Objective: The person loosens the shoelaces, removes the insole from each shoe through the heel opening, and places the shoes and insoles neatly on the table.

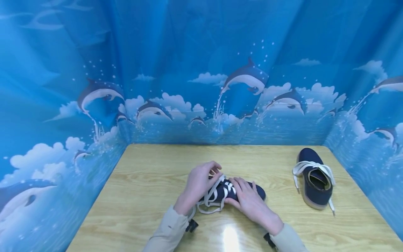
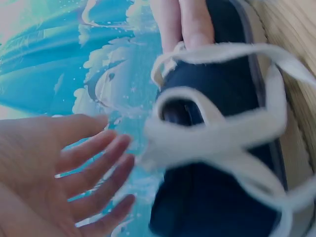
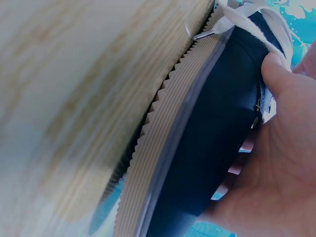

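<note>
A navy canvas sneaker with a pale ridged sole lies sideways on the table, its toe to the right. My right hand holds it across the front of the lacing, thumb on the near side and fingers over the far side. My left hand hovers above the heel end, its fingers loosely bent and spread beside the laces with nothing between them. White laces cross loosely over the shoe's opening. One metal-tipped lace end hangs down by the sole.
At the right of the wooden table stands a second navy sneaker, its white laces tied in a bow. A blue dolphin-print curtain encloses the table at the back and both sides.
</note>
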A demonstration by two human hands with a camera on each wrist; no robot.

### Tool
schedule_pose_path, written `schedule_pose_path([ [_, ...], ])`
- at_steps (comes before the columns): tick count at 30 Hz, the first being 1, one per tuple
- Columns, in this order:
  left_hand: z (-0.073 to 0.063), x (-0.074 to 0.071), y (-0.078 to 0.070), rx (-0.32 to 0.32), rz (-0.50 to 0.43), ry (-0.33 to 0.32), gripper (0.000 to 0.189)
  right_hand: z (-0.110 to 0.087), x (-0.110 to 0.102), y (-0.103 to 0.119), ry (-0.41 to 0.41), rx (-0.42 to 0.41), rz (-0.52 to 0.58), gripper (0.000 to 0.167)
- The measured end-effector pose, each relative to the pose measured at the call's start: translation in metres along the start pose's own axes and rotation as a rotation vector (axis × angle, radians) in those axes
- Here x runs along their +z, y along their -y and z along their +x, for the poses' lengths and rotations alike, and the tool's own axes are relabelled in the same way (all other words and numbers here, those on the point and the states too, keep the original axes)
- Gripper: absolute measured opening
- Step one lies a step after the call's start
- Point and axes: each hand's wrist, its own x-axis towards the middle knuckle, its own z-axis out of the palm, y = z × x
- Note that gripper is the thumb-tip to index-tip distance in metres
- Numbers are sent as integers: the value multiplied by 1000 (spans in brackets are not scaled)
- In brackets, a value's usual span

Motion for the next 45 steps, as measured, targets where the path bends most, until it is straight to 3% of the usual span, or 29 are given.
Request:
schedule_pose_path([
  [3, -9, -2, 6, 10, 87, 46, 20, 0, -1, 0, 6, 3, 2, 75],
  [6, -17, -3, 12, 61, 169, 84, 21, 0, -2, 0, 14, 6, 4, 75],
  [11, -20, -5, 14, 78, 106, 111, 13, 0, -1, 0, -2, 1, 9, 75],
  [15, -14, -12, 7, 55, 60, 156, 11, 0, 0, 0, 17, 4, 19, 75],
  [21, -5, -20, -6, 94, 64, 216, 9, 0, -1, 1, 33, 11, 19, 77],
  [23, -3, -20, -10, 91, 59, 189, 10, 0, -1, 1, 27, 9, 11, 76],
  [27, 2, -21, -16, 92, 19, 65, 12, 0, -1, 0, 9, 1, 1, 76],
  [32, 9, -19, -23, 96, -149, -122, 13, 0, -1, 1, 4, 2, 0, 77],
  [35, 13, -15, -24, 74, -208, -157, 14, 0, 0, 1, 7, 5, 2, 75],
  [37, 13, -12, -24, 51, -165, -109, 18, 0, 0, 1, 1, -3, -4, 75],
  [41, 10, -5, -19, 33, -32, 48, 26, -1, 0, 1, -12, -25, -20, 73],
  [45, 1, 3, -14, 114, -9, 131, 30, -3, -1, 0, -12, -26, -12, 74],
])
